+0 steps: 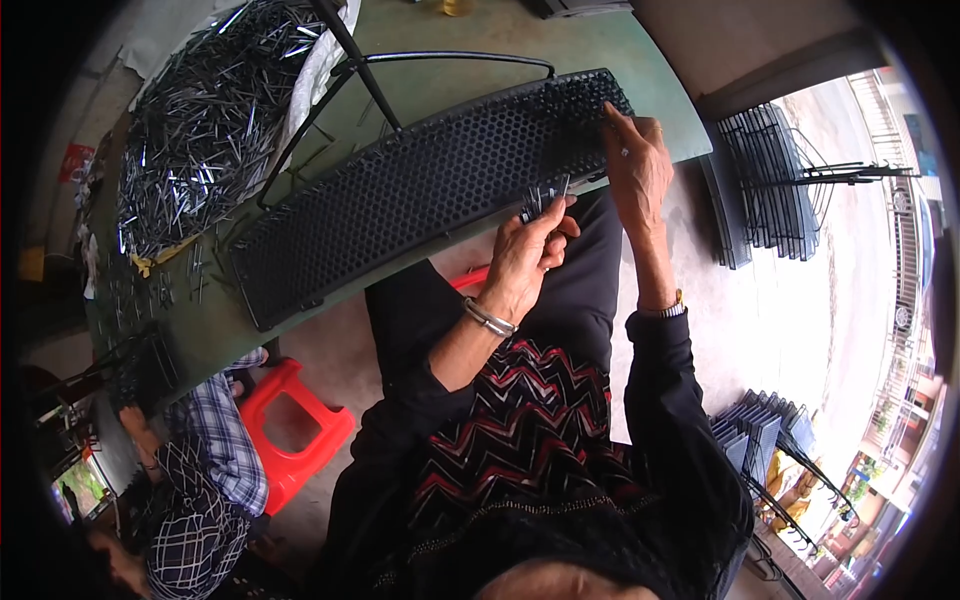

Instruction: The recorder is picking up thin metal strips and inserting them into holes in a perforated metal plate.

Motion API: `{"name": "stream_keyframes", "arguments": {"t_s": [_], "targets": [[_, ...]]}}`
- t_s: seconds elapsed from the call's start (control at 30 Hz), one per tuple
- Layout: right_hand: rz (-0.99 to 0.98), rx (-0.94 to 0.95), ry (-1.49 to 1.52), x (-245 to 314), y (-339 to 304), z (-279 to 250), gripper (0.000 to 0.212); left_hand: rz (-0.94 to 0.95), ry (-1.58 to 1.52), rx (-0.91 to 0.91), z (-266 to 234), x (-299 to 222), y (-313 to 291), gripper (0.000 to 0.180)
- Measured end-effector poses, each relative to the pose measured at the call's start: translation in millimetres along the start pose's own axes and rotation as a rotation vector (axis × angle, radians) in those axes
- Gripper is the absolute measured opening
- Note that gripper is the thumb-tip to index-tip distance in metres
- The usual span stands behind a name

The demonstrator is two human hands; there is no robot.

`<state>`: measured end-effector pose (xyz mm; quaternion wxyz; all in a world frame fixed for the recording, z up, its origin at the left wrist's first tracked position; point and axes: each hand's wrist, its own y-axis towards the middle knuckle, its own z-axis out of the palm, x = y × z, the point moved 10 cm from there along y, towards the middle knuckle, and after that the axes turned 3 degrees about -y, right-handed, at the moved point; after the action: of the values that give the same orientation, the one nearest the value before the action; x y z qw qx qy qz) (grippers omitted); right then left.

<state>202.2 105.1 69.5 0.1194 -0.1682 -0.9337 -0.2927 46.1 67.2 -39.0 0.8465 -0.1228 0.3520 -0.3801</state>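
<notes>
Left hand (525, 260) and right hand (640, 178): two of the wearer's were counted.
Perforated panel (400, 185): one was found being handled.
Thin dark strips (215, 130): many were heaped; the number could not be established.
Table (215, 335): one was recorded.
Red stool (300, 472): one was clearly seen.
Rack stacks (770, 185): two were noted.
Co-worker (222, 440): one was present.

The left hand (517, 262) curls its fingers (556, 245) toward the thumb (548, 213), left forearm (458, 350) slanting inward, while the right hand (640, 172), farther forward, points its index finger (621, 124) ahead, right forearm (653, 268) nearly straight.
</notes>
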Motion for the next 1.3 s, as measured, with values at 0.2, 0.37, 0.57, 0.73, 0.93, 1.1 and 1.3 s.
{"name": "stream_keyframes", "arguments": {"t_s": [0.2,0.37,0.57,0.73,0.93,1.1,1.3], "targets": [[0.087,0.281,0.411,5,-15,-5,0.023,0.029,0.049,-0.016,-1,-6,-1,0.021],[0.088,0.729,0.689,22,-44,17,0.020,0.006,0.054,0.002,6,2,1,0.013],[0.172,0.781,0.817,21,-47,13,0.017,0.013,0.086,0.032,13,2,-1,0.014],[0.285,0.572,0.819,-4,-35,6,0.015,0.023,0.084,-0.007,6,1,4,0.023],[0.194,-0.013,0.520,-27,-3,-32,0.006,-0.036,-0.005,0.017,1,11,10,0.028],[0.194,-0.039,0.546,-33,2,-19,0.006,-0.075,-0.091,0.030,-5,19,14,0.026],[0.086,-0.055,0.456,-27,5,-24,0.008,-0.087,-0.140,0.035,-8,22,16,0.025]]}}
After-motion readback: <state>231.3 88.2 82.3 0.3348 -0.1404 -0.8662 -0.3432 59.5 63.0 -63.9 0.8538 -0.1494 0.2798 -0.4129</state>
